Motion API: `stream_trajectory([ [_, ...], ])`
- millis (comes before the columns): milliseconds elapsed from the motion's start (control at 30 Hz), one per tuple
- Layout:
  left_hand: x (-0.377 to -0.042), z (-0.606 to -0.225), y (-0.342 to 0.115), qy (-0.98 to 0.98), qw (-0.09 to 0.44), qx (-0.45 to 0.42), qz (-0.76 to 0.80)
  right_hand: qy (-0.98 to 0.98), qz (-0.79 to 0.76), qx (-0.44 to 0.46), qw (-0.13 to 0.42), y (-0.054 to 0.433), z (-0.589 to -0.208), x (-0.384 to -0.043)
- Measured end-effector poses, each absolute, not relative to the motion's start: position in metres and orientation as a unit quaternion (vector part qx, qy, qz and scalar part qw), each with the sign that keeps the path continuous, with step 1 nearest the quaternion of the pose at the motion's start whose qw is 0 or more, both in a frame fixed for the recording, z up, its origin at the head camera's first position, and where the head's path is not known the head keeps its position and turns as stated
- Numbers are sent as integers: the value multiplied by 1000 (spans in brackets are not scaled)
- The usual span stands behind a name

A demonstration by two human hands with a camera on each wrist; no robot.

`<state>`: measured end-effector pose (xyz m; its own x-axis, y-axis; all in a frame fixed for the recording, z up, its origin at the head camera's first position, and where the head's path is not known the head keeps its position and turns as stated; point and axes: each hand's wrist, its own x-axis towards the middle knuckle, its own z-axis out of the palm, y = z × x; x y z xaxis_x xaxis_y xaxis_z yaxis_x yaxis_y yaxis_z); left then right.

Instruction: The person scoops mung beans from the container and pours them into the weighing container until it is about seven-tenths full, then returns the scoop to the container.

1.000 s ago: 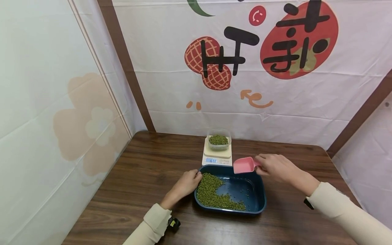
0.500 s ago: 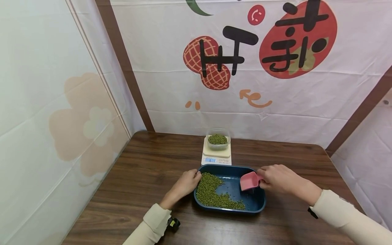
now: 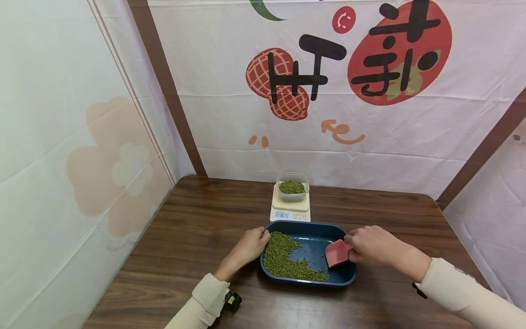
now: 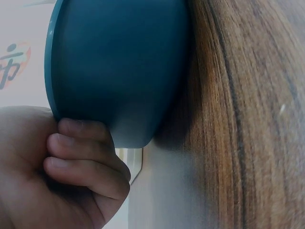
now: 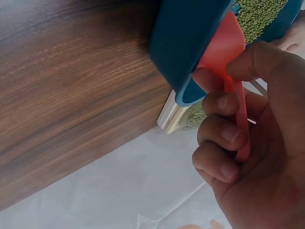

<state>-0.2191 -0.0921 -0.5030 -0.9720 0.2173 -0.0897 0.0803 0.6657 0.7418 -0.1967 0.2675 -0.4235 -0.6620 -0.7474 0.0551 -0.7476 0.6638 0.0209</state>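
A blue tray (image 3: 316, 232) holds green beans (image 3: 283, 258), heaped along its left and front sides. My left hand (image 3: 249, 246) grips the tray's left rim; in the left wrist view its curled fingers (image 4: 86, 157) press against the outer wall. The right hand (image 3: 371, 246) holds a pink scoop (image 3: 338, 253) by its handle, fingers wrapped round it in the right wrist view. The scoop's bowl sits inside the tray at the right end, tilted, apart from the bean heap. Whether beans lie in the scoop I cannot tell.
Behind the tray a kitchen scale (image 3: 290, 214) stands on the wooden table (image 3: 205, 219), its display lit. On it rests a clear plastic container (image 3: 293, 194) with green beans inside. A printed cloth (image 3: 230, 160) hangs behind the table.
The right hand has lowered the pink scoop from above the tray's back rim down into its right end, toward the front. The left hand stays on the left rim.
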Motion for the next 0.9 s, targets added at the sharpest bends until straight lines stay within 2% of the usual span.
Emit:
stream_trajectory([
  [400,-219,-504,-94,909,67,98,400,-914,1,406,-2,261,-419,-188],
  [900,-218,-503,-92,907,83,82,404,-912,17,410,-24,256,-419,-186],
])
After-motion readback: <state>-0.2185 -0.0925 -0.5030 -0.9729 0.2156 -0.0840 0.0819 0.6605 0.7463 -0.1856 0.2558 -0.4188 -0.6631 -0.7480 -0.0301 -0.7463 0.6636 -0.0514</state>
